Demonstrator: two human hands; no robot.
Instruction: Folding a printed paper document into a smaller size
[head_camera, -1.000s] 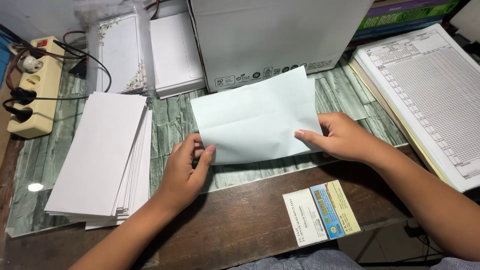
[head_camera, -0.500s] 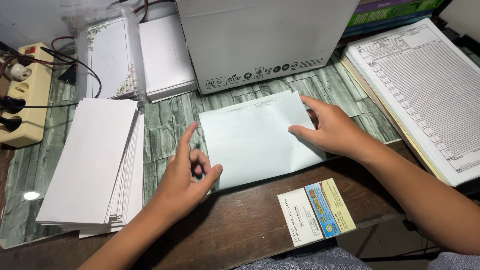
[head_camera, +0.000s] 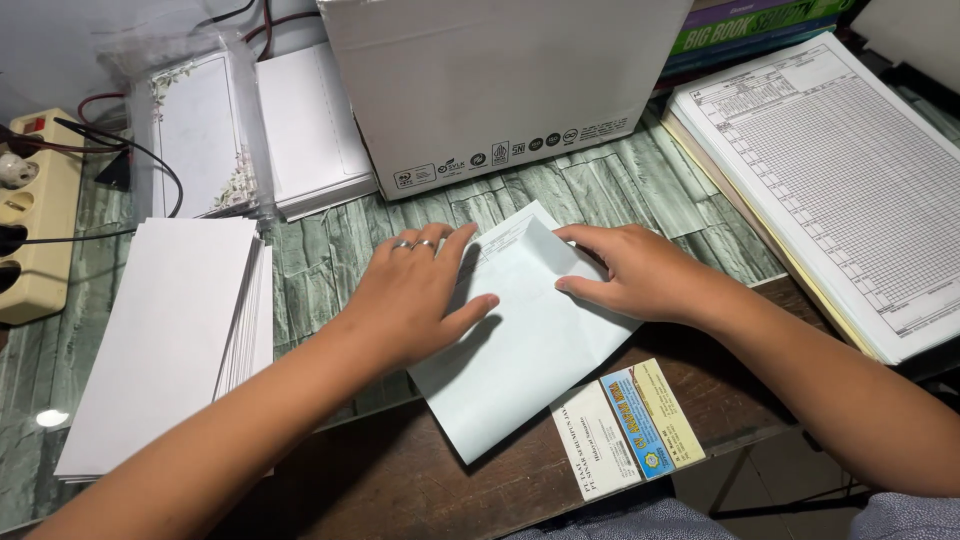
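Dark brown wooden desk (head_camera: 420, 480), its rear part covered by a glossy green stone-pattern mat (head_camera: 330, 250). On it: a stack of white envelopes (head_camera: 165, 340) at left; a cream power strip (head_camera: 35, 240) at far left; bagged floral-edged cards (head_camera: 195, 135); a white envelope pile (head_camera: 310, 125); a white cardboard box (head_camera: 500, 80); a folded pale sheet (head_camera: 525, 345); small printed cards (head_camera: 625, 425) at the front edge; gridded forms (head_camera: 840, 180) at right.
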